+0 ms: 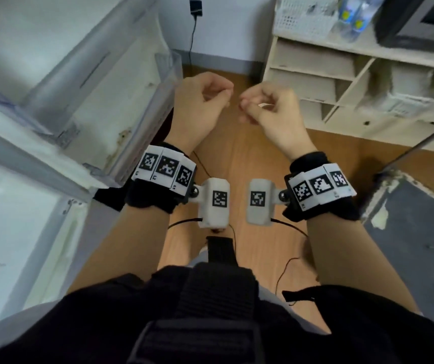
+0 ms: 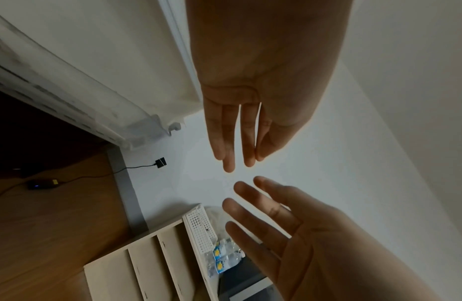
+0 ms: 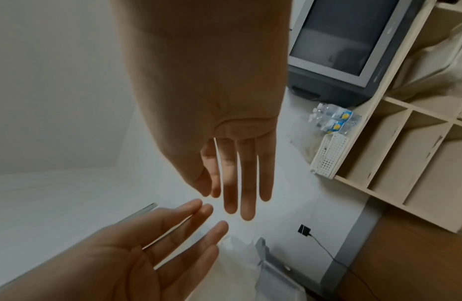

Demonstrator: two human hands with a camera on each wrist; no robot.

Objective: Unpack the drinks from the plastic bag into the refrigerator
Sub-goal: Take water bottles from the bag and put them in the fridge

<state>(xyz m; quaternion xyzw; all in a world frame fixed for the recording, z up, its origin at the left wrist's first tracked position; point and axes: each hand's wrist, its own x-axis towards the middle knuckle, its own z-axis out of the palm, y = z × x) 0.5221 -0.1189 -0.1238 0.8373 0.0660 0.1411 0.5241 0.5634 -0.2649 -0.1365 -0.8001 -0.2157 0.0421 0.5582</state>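
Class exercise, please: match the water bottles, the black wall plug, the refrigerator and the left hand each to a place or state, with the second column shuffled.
1. water bottles
2. black wall plug
3. refrigerator
4. left hand

A. on the person's left
B. holding nothing
C. on top of the shelf unit, beside the white basket
D. on the wall, cable hanging down

Pairs: 1-C, 2-D, 3-A, 4-B

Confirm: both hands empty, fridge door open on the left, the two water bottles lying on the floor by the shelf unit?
Not quite. The water bottles lie on top of the shelf unit, beside the white basket, as the right wrist view shows. The rest holds: left hand and right hand empty, fridge door open on the left.
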